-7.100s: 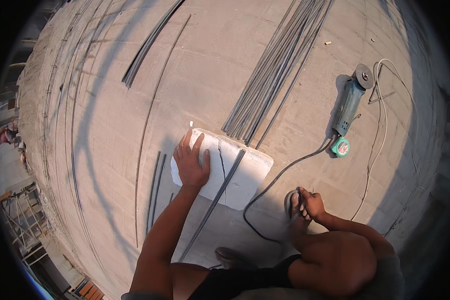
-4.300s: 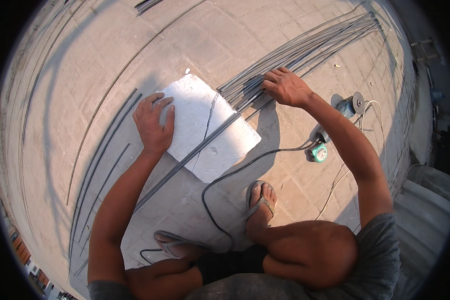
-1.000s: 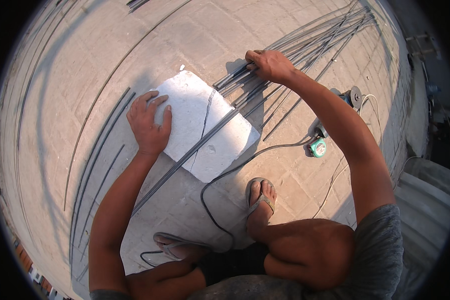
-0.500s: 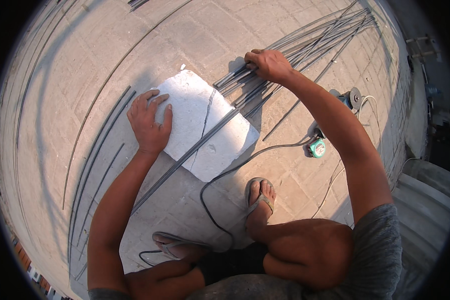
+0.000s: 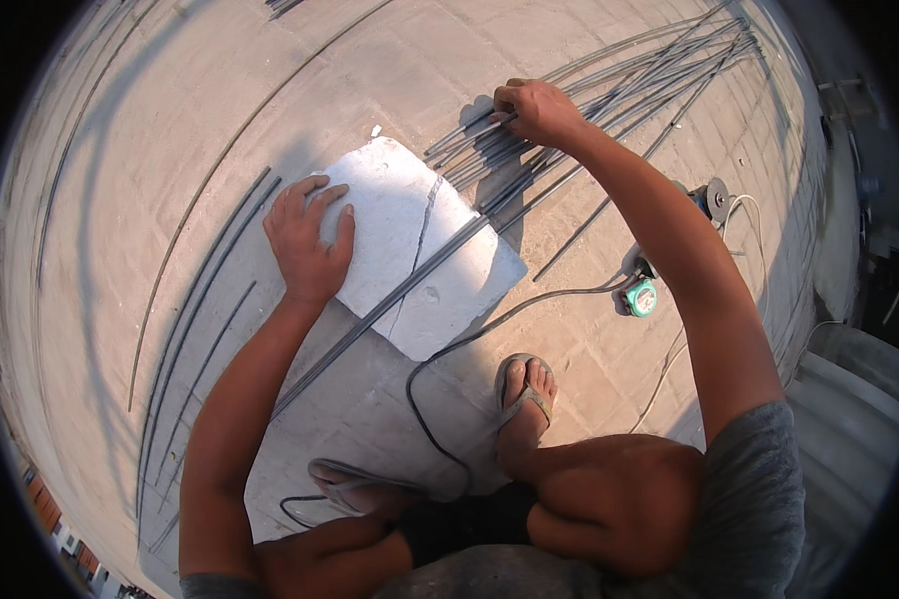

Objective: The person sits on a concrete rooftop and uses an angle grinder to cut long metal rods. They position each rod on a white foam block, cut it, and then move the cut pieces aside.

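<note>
A pale white stone block [image 5: 380,220] with a crack across it lies on the paving in front of me. My left hand [image 5: 312,240] rests on its left corner, fingers spread and holding nothing. Several long grey steel rods [image 5: 410,285] cross the block on a slant and run back toward my left knee. Beyond the block, a loose bundle of steel rods [image 5: 609,95] fans out to the far right. Over the near ends of that bundle my right hand [image 5: 539,112] is closed, its curled fingers around a rod. The fingertips are partly hidden.
A dark cable [image 5: 410,394] snakes past my sandalled feet [image 5: 524,394]. To the right are a green-and-white round tool [image 5: 639,298] and an angle grinder [image 5: 711,200], partly behind my arm. More rods [image 5: 195,280] lie on the left; a stepped edge [image 5: 839,399] is at the right.
My right hand has shifted slightly up and away over the rod bundle. The left hand stays on the block; the whole view has shifted a little.
</note>
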A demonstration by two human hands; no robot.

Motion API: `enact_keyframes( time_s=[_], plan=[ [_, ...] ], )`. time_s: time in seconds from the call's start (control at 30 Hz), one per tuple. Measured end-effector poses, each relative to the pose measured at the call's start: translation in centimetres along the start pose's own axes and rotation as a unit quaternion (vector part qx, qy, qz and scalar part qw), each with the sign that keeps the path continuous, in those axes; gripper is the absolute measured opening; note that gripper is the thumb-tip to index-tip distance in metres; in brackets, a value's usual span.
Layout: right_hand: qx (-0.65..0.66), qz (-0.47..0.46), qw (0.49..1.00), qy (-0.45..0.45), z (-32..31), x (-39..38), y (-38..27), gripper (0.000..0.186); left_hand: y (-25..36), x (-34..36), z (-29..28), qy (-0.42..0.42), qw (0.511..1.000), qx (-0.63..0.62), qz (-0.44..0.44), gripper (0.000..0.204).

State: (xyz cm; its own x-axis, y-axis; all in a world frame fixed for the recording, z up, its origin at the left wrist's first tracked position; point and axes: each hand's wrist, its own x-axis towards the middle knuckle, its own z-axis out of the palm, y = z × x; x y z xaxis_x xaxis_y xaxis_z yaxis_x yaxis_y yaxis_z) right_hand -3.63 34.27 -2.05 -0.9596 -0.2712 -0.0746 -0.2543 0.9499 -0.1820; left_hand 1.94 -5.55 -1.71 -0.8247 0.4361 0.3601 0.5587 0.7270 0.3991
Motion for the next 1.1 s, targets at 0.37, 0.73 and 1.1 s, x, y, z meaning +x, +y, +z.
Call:
enact_keyframes(
  time_s=[0.37, 0.73, 1.1],
  plan=[
    [0.018, -0.044, 0.997, -0.064, -1.1, -1.0, -0.5, 0.025, 0.2, 0.1, 0.0, 0.000, 1.000, 0.004, -0.008, 0.027],
    [-0.074, -0.153, 0.982, -0.087, -3.1, -2.5, 0.1, 0.023, 0.1, 0.1, 0.1, 0.002, 1.000, 0.004, -0.008, 0.027],
    [-0.008, -0.102, 0.982, -0.161, -4.5, -7.0, 0.4, 0.022, 0.1, 0.2, 0.1, -0.003, 1.000, 0.019, -0.001, 0.027]
  ],
)
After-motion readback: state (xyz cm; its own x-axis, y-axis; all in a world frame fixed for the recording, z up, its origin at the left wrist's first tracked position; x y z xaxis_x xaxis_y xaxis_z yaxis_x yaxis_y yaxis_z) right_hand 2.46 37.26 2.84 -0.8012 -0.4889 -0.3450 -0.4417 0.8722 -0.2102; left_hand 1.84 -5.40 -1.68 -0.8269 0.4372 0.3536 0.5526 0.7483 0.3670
